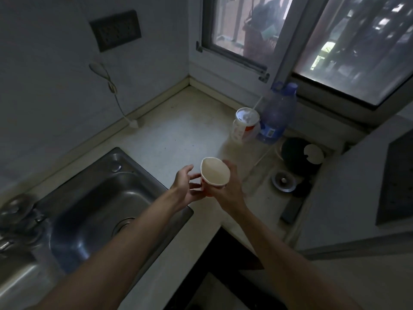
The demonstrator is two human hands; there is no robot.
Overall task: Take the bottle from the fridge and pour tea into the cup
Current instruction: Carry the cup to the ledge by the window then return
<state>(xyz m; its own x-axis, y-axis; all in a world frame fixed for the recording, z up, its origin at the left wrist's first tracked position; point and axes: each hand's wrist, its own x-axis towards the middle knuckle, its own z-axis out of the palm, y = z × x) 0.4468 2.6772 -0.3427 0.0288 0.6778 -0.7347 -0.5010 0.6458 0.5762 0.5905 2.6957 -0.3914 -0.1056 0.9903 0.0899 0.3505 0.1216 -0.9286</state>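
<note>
While both bare forearms reach forward, the right hand (231,186) wraps its curled fingers around the right wall of a white paper cup (215,173) with red print on its lower part. The left hand (186,186) holds the cup's left side between thumb and lower fingers, with its index finger lifted free. The cup is held upright and slightly tilted, mouth open to the camera, pale inside; whether it holds any liquid cannot be told.

Below and left of the left fingers lies a rectangular stainless steel sink (100,198), and a blurred metal tap (17,217) stands at its near left corner. Under the fingers runs a pale, stained stone counter (178,135). Right of the right fingers a round metal drain cover (283,181) rests on the counter, and just beyond it stands a dark round pot (295,153) with a white notched disc (313,154) at its edge.

Beyond the fingers, near the window (245,30), a sealed clear plastic drink cup (244,127) with a white straw stands touching a blue-tinted plastic bottle (277,115) with a blue cap. Far left of the fingers, a white plug (134,124) on a cable lies at the wall's foot, under a dark wall socket plate (116,30).
</note>
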